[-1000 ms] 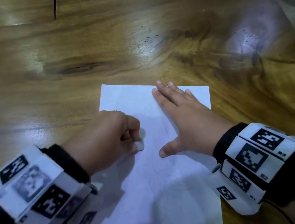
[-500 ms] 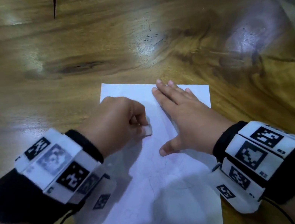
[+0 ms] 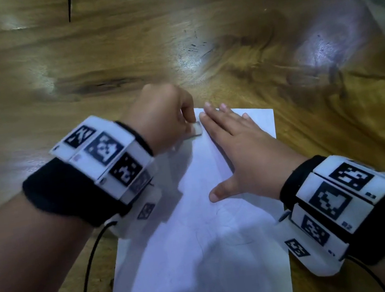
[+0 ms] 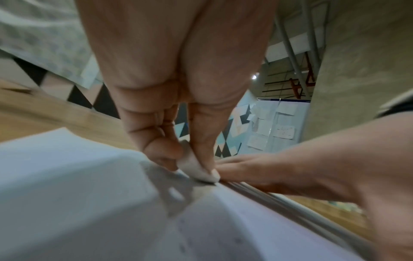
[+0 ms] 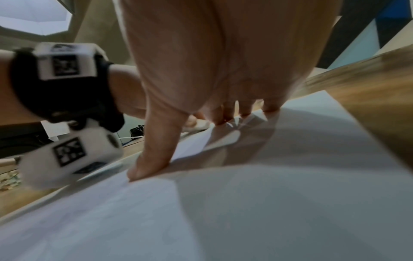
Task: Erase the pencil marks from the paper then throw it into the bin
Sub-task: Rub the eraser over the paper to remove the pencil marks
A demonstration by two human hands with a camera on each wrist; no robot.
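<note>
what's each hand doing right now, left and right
Left hand: closed, pinching the eraser against the paper.
Right hand: open, fingers straight, pressing flat on the paper.

glossy wooden table with dark grain knots, one white paper sheet flat on it

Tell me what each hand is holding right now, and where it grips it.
The left hand pinches a small white eraser by its upper part between thumb and fingers. The right hand holds nothing; it presses flat on the white paper sheet.
</note>
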